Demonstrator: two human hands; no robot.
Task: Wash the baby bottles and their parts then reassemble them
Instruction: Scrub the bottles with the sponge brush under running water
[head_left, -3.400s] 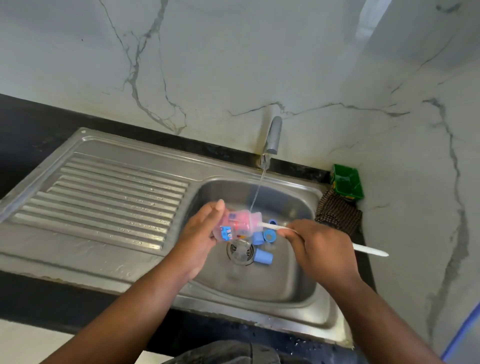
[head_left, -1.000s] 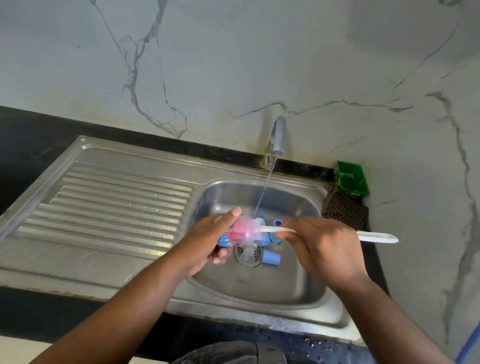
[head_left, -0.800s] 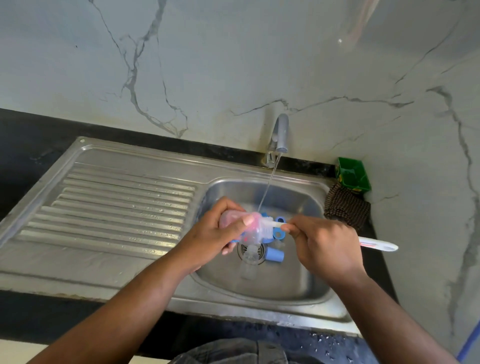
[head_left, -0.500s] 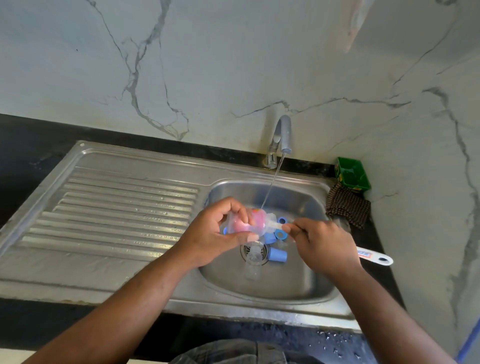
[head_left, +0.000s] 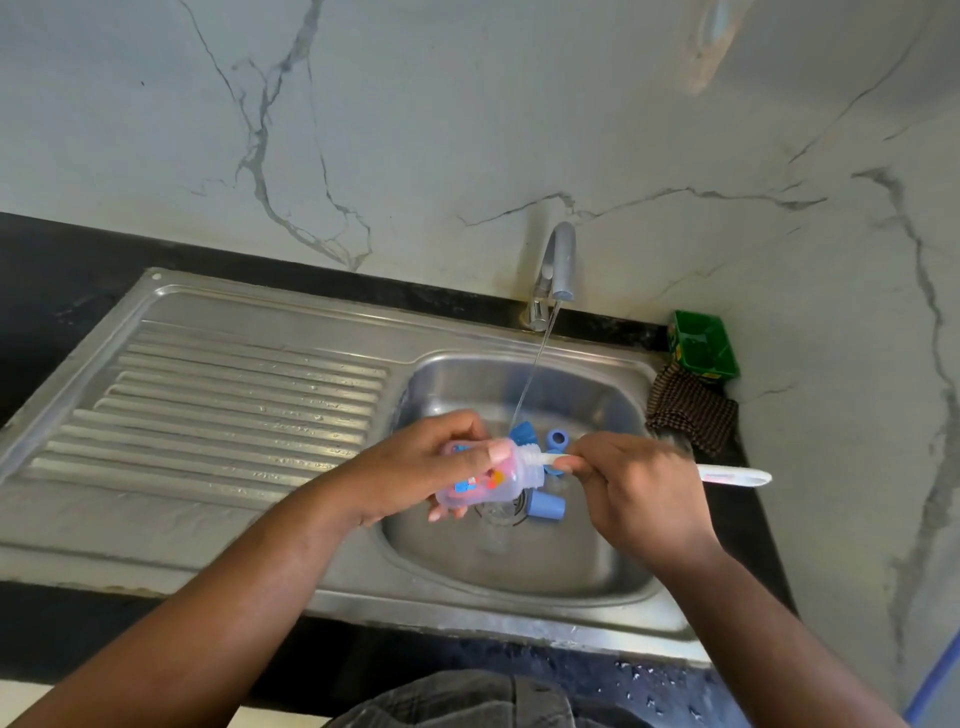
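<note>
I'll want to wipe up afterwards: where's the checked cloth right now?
In the head view the checked cloth lies on the right, beside the right rim of the sink and just in front of the green tub in the wall corner.

The drainboard (head_left: 234, 405) lies left of the basin (head_left: 519, 561) holding caps (head_left: 548, 506), tap (head_left: 561, 260) behind, cloth (head_left: 691, 410) and box (head_left: 704, 345) right

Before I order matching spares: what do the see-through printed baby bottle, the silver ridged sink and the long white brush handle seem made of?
See-through printed baby bottle: likely clear glossy plastic, thin see-through wall. Silver ridged sink: stainless steel, brushed, by its dull metallic sheen. Long white brush handle: probably smooth plastic, evenly white.
</note>
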